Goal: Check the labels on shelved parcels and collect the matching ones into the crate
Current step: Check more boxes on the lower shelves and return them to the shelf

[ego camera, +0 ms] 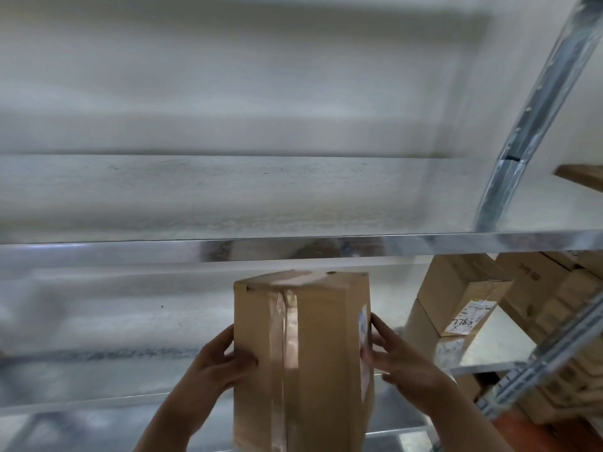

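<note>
A tall brown cardboard parcel sealed with clear tape stands upright in front of me, below the front edge of a metal shelf. My left hand grips its left side, thumb across the front face. My right hand holds the right side, fingers over a white label that is seen edge-on and cannot be read. No crate is in view.
Stacked cardboard parcels with white labels sit on a lower shelf to the right; more boxes lie beyond. A metal upright rises at right. A brown parcel's corner shows on the upper shelf.
</note>
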A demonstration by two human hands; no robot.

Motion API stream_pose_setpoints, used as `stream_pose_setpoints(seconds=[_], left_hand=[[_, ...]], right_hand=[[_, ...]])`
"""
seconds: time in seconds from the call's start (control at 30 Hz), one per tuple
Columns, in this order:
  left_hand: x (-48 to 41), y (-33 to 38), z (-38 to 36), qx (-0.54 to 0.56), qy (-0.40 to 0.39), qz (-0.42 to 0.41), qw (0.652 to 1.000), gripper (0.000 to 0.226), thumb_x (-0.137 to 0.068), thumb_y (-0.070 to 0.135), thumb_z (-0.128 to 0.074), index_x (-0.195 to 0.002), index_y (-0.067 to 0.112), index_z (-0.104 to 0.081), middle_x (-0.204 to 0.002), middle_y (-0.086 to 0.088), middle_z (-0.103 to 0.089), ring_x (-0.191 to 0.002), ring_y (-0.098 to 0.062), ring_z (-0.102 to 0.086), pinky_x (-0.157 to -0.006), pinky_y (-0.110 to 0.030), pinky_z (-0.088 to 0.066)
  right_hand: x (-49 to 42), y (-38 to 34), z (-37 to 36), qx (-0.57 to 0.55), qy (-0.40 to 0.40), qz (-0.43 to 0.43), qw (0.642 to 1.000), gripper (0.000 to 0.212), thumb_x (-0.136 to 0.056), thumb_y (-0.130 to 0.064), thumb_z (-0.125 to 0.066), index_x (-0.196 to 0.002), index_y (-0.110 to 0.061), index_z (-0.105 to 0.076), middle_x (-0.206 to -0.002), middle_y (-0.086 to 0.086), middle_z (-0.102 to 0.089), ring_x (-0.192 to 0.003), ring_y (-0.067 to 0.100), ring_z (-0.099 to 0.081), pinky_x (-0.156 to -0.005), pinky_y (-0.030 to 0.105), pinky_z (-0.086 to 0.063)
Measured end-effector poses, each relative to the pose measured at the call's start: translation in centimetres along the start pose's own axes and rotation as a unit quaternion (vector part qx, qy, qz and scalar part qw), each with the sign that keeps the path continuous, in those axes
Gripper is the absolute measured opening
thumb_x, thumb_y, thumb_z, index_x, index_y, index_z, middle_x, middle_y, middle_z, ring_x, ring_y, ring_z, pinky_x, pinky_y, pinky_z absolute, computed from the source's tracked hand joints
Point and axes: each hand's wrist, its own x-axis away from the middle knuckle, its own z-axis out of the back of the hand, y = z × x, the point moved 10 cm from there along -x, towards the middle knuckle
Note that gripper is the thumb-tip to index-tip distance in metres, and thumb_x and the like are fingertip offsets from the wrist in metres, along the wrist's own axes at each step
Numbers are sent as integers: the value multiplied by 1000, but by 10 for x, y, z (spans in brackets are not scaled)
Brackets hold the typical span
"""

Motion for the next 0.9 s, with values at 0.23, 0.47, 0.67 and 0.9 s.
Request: stream_pose_setpoints(seconds=[0.23, 0.47, 0.67, 0.9], left_hand=[[-3, -9, 3, 88, 27, 55, 994, 64, -97, 69, -45, -137, 24, -66, -134, -14, -69, -125, -43, -63, -101, -66, -51], [-5, 6, -23, 33, -8, 42, 999, 61, -90, 61, -60, -135, 21, -55, -132, -11, -68, -120, -32, -68, -90, -51, -61], [-8, 8, -40, 30, -36, 39, 998, 85, -64, 39, -88, -140, 48, -50, -130, 7, -71, -114, -24, -72, -93, -46, -61], [-10, 13, -46, 31, 18, -2, 999, 74, -68, 40, -81, -135, 49, -52, -115, 15, -76, -99, -12, -76, -68, -27, -62]], right_hand=[[5, 10, 1, -10, -51, -63, 997, 89, -84, -13, -87, -145, -64, -45, -125, 27, -68, -106, 31, -69, -81, 49, -57], [-3, -10, -7, -159, -50, -43, 985, 57, -95, -62, -54, -147, -40, -57, -141, 14, -66, -132, 43, -60, -99, 64, -54], [-1, -19, -17, -102, -55, 12, 993, 83, -77, -59, -82, -151, -40, -49, -141, 0, -69, -131, 30, -65, -114, 58, -48], [-6, -19, -28, -144, -5, 29, 989, 73, -76, -33, -82, -144, -32, -55, -128, 4, -76, -117, 28, -73, -110, 53, -52]])
